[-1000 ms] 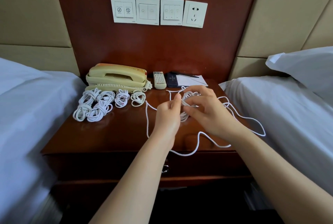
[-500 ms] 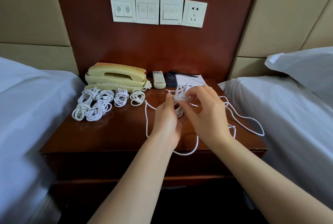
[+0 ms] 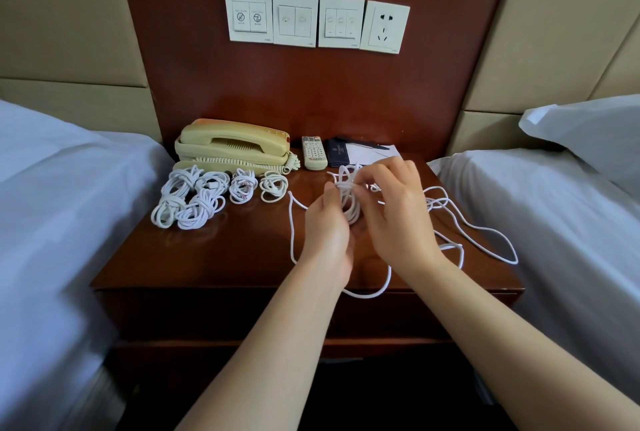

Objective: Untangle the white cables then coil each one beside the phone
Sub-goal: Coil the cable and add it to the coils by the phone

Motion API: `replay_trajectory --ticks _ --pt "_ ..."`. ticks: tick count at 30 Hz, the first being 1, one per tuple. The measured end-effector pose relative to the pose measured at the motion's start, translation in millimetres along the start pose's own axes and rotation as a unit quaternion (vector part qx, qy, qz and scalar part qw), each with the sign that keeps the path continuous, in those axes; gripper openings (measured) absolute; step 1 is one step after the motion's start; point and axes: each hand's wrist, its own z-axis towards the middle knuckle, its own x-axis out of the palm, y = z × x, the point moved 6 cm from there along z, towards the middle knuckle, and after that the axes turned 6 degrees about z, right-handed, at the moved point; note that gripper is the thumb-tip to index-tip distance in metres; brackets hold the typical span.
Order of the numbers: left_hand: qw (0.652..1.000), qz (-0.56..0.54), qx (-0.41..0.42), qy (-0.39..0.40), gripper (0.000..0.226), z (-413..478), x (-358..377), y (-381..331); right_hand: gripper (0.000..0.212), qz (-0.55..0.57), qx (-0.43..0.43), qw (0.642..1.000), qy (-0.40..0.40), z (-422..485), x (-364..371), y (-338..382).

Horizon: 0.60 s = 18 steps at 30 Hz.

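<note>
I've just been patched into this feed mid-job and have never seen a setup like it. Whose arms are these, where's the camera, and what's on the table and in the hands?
There is no machine here. These are a person's two bare arms, seen from the only view: one wide-angle camera worn on the head, looking forward and down. The surface is a wooden nightstand. At its back stand a cream phone, a remote control and a notepad. In front of the phone lie several finished coils of white cable. The left hand and right hand together hold a half-wound bundle of white cable. Its loose tail trails over the nightstand's front edge and right side.
</note>
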Motion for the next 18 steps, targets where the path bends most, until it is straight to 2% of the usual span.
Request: replay_trajectory --ticks 5,8,12,15,18 --pt "0.995 0.07 0.052 -0.043 0.032 5.3 -9.0 -2.6 0.013 -0.044 -0.011 0.998 0.038 -2.4 10.0 0.1" --pt "0.992 0.086 0.069 -0.059 0.033 7.6 -13.0 -2.5 0.017 -0.081 -0.043 0.994 0.061 -2.3 14.4 3.1" --pt "0.991 0.087 0.077 -0.071 0.031 6.0 -16.3 -2.4 0.012 -0.125 -0.082 0.985 0.089 -0.7 19.0 4.6" --pt "0.99 0.082 0.085 -0.073 0.03 4.2 -14.4 -5.7 0.019 -0.05 -0.046 0.994 0.083 -0.4 16.8 2.2" --pt "0.988 0.091 0.099 -0.077 0.032 3.8 -14.1 -11.9 0.01 0.065 0.008 0.994 0.085 -4.1 12.5 -2.2"
